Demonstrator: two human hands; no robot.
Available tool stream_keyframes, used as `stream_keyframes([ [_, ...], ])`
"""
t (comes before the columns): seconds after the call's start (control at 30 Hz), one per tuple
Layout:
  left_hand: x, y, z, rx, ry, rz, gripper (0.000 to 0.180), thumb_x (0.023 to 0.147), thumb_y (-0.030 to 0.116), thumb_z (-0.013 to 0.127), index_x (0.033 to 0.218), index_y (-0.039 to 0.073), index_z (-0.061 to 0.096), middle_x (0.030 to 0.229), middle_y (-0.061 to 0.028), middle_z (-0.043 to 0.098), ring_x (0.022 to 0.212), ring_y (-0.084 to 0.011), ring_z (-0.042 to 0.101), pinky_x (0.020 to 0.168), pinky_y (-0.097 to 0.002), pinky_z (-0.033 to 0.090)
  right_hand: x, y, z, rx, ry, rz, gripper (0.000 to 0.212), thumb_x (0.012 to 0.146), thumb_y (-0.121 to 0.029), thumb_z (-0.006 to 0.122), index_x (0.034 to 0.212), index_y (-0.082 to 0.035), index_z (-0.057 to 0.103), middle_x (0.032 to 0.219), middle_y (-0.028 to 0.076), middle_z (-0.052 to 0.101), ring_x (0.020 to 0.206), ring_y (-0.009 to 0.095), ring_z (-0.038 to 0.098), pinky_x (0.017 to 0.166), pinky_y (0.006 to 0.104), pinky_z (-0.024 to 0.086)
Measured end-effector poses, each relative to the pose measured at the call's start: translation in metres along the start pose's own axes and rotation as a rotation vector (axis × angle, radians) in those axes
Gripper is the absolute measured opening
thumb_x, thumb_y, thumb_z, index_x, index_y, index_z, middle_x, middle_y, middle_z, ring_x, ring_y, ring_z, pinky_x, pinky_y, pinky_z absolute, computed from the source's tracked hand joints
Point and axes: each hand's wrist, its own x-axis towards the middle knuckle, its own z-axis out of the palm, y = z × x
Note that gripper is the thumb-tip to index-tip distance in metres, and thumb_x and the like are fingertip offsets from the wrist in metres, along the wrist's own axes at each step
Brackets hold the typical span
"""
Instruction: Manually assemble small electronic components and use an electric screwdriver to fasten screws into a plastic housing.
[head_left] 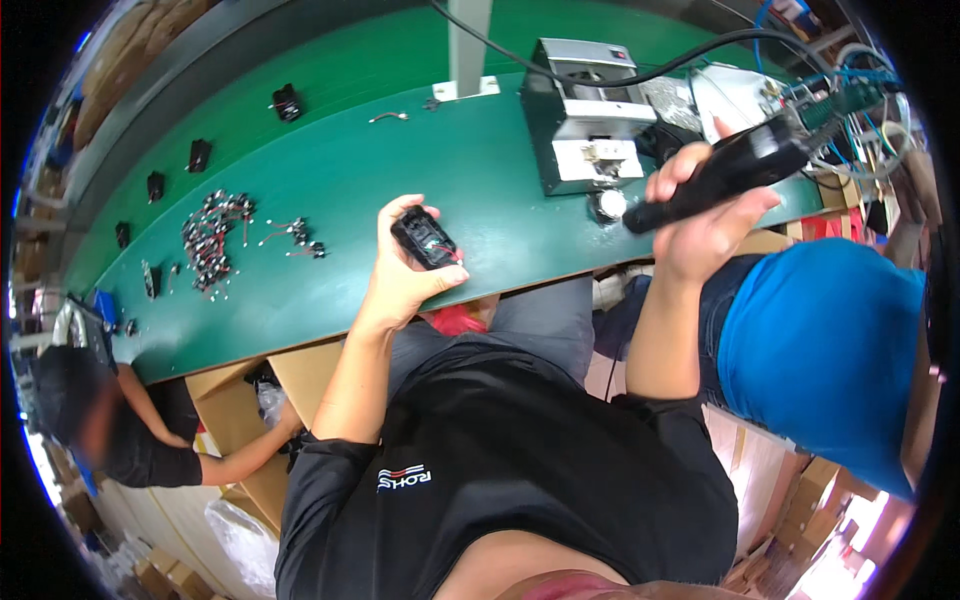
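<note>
Between the thumb and fingers of my left hand (397,277) is a small black plastic housing (424,238), its hollow side up, with a red wire inside. It is held just above the green bench (350,200), near the front edge. My right hand (700,232) is wrapped round a black electric screwdriver (735,170), whose narrow end points left, toward a small round silvery piece (609,205) on the bench. Its tip is too dark to make out. A black cable (690,63) arches over the bench on the tool's side.
A metal machine (588,120) stands at the back right, beside a post (468,50). Leftward lie a pile of small wired parts (212,240) and several black housings (200,155). A co-worker (110,420) reaches into a cardboard box (235,410); a person in blue (820,350) is close at right.
</note>
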Motion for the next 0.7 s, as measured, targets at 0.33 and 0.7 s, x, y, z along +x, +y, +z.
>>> stream_keyframes([
  [0.33,0.023,-0.010,0.014,0.351,-0.003,0.012,0.085,0.063,0.003,0.091,0.133,0.007,0.043,0.116,-0.0064,0.053,0.101,-0.0136,0.055,0.083,-0.0294,0.052,0.043,0.044,-0.012,-0.086,-0.008,-0.310,0.090,0.091,-0.076,0.039,0.130,0.006,0.045,0.075,0.009,0.058,0.056,0.015,0.055,0.054,0.0269,0.048],
  [0.7,0.033,-0.041,0.017,0.453,-0.155,0.200,0.092,0.053,0.027,0.099,0.126,0.006,0.046,0.125,-0.0125,0.055,0.105,-0.0231,0.060,0.095,-0.0362,0.050,0.067,0.045,-0.015,-0.069,-0.556,0.009,0.098,0.087,-0.079,0.040,0.137,0.005,0.041,0.079,0.008,0.055,0.064,0.015,0.056,0.060,0.0320,0.051],
])
